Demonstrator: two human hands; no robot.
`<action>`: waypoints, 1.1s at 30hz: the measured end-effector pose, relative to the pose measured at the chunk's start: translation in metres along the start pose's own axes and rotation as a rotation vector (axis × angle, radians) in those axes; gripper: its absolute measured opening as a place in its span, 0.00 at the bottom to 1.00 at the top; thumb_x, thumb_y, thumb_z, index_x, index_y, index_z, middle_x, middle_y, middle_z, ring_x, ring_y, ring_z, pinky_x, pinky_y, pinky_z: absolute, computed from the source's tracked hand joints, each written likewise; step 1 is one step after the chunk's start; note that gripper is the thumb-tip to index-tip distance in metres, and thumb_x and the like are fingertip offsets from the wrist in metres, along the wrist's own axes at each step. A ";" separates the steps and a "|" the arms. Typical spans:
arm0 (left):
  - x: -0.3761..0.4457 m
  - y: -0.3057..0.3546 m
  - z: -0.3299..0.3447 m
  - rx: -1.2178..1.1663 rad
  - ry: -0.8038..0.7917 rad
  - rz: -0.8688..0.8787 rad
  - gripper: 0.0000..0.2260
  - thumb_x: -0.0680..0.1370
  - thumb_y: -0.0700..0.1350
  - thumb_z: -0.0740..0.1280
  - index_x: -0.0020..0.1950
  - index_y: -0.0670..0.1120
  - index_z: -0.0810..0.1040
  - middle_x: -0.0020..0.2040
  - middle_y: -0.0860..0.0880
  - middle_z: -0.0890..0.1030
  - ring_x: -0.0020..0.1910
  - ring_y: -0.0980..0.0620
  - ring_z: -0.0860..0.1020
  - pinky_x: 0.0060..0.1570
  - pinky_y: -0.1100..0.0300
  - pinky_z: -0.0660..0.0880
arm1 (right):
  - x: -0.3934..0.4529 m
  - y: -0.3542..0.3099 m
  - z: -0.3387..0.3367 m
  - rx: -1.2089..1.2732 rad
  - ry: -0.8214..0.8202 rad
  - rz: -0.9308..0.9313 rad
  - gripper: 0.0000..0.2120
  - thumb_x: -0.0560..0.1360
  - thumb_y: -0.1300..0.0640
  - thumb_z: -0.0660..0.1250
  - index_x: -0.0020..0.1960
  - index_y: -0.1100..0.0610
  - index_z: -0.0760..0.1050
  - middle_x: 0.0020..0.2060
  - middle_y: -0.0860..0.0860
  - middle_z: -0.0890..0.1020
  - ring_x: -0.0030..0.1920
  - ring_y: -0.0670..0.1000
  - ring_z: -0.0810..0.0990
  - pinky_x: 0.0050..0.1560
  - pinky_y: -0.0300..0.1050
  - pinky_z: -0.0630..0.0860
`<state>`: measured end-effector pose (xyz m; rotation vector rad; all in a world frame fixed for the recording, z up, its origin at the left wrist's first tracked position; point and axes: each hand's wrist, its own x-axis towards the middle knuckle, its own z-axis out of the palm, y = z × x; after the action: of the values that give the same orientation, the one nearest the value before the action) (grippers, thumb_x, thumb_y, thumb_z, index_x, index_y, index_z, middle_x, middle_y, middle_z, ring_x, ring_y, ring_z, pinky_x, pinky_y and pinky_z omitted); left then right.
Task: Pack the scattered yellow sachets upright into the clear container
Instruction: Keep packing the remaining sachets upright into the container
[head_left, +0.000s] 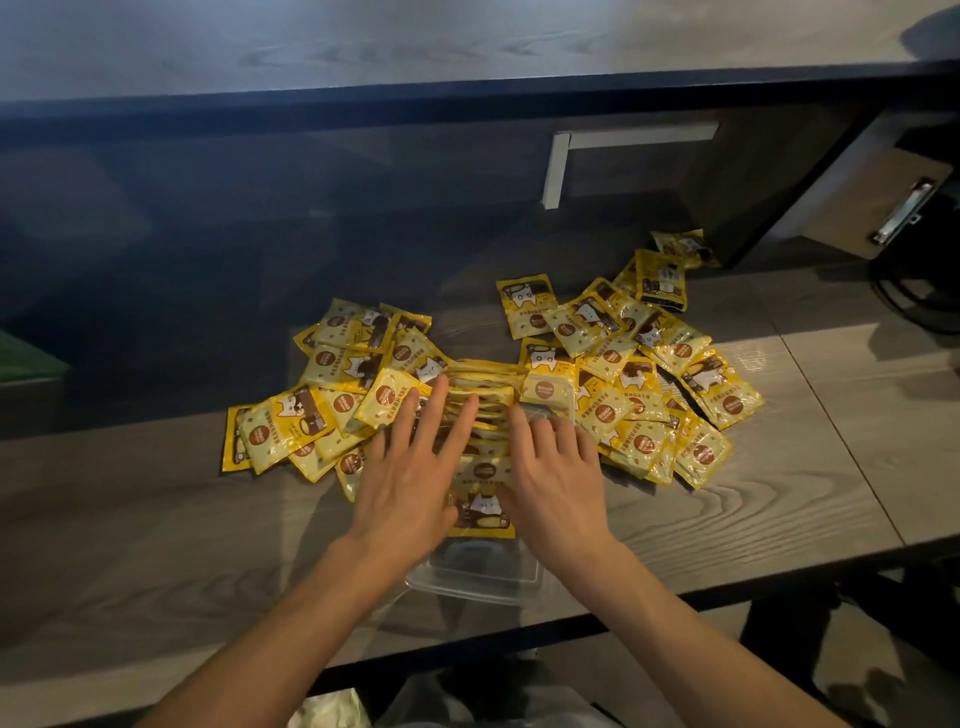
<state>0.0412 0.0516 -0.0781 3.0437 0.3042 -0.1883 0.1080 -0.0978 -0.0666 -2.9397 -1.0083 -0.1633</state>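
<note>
Two heaps of yellow sachets flanked the container (475, 574) on the grey bench (156, 519): a left heap (332, 395) and a larger right heap (649, 384) trailing away toward the far right, where a clipboard (878, 202) leaned. The clear container sat near the bench's front edge, its near end bare, its far part filled with a row of sachets (480, 415) standing on edge, one cat-printed sachet (480, 512) lying face-up at the row's near end.

Both hands were over that row. The left hand (415, 467) lay with fingers straight and spread, resting on the row's left side. The right hand (553, 467) had fingers extended and close together, pressing the row's right side; neither pinched anything.

The step appeared to be squaring and tamping the standing row. Done well, it would call for even, light pressure from both sides so the sachets stayed upright and tight against the far wall, then standing the leaning front sachet up before fetching more from either heap. Pressing too hard might have buckled the slippery packets or slid the light container.
</note>
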 end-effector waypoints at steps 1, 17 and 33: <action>0.000 0.001 0.000 0.011 -0.016 -0.014 0.61 0.68 0.56 0.78 0.77 0.56 0.28 0.79 0.46 0.29 0.80 0.39 0.41 0.73 0.43 0.61 | -0.001 0.000 0.001 -0.011 0.006 0.003 0.38 0.62 0.49 0.79 0.68 0.61 0.72 0.50 0.57 0.80 0.53 0.61 0.78 0.57 0.58 0.75; -0.006 0.013 -0.010 0.016 -0.014 -0.055 0.61 0.72 0.46 0.77 0.73 0.53 0.22 0.80 0.44 0.32 0.74 0.42 0.64 0.65 0.50 0.71 | 0.001 0.004 0.013 0.002 -0.011 0.033 0.51 0.58 0.35 0.78 0.72 0.59 0.66 0.50 0.57 0.80 0.55 0.62 0.78 0.66 0.70 0.65; -0.004 0.012 -0.008 0.055 -0.022 -0.029 0.58 0.73 0.53 0.74 0.75 0.53 0.25 0.78 0.43 0.29 0.79 0.38 0.40 0.74 0.44 0.58 | 0.000 0.005 0.016 0.050 -0.007 0.042 0.52 0.60 0.33 0.75 0.75 0.57 0.62 0.51 0.56 0.79 0.55 0.61 0.78 0.66 0.68 0.65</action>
<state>0.0407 0.0399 -0.0694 3.0908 0.3474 -0.2364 0.1123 -0.1005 -0.0821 -2.9155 -0.9359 -0.1248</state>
